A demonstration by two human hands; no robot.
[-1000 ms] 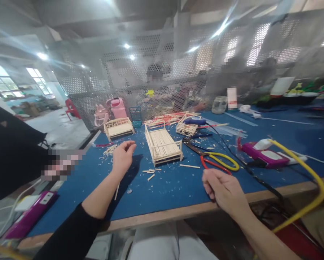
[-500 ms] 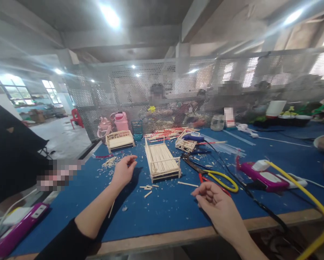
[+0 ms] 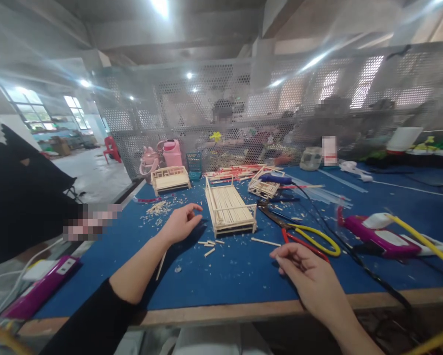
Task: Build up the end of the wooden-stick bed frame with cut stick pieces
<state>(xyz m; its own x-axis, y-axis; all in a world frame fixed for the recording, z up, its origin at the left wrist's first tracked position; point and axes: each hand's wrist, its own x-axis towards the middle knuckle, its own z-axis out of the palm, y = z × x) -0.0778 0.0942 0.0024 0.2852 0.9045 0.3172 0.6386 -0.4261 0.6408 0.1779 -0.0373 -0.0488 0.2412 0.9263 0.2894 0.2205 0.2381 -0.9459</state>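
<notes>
My left hand (image 3: 180, 224) hovers over the blue table with loosely bent fingers apart and nothing in them. Just right of it stands a small bed-like frame (image 3: 231, 209) made of pale thin sticks. Curled in, with thumb and forefinger together, my right hand (image 3: 305, 268) is near the front edge; whether a small thing is between the fingertips is hidden. A loose stick (image 3: 266, 242) lies just beyond those fingertips. Pliers (image 3: 275, 217) with one yellow and one red handle lie behind my right hand. Short stick pieces (image 3: 208, 249) lie between the hands.
A small stick bench (image 3: 170, 178) and another stick model (image 3: 265, 185) stand farther back. A blue-handled corded tool (image 3: 276, 179) rests by that model. Purple power strips (image 3: 382, 236) and cables lie right and left. Red-and-pale sticks (image 3: 232, 172) are heaped before a perforated screen (image 3: 192, 118); people are behind it.
The camera view has tilted down and turned slightly left. My left hand has eased a little closer to the stick bed frame; my right hand keeps its curled shape. The stick models stay put.
</notes>
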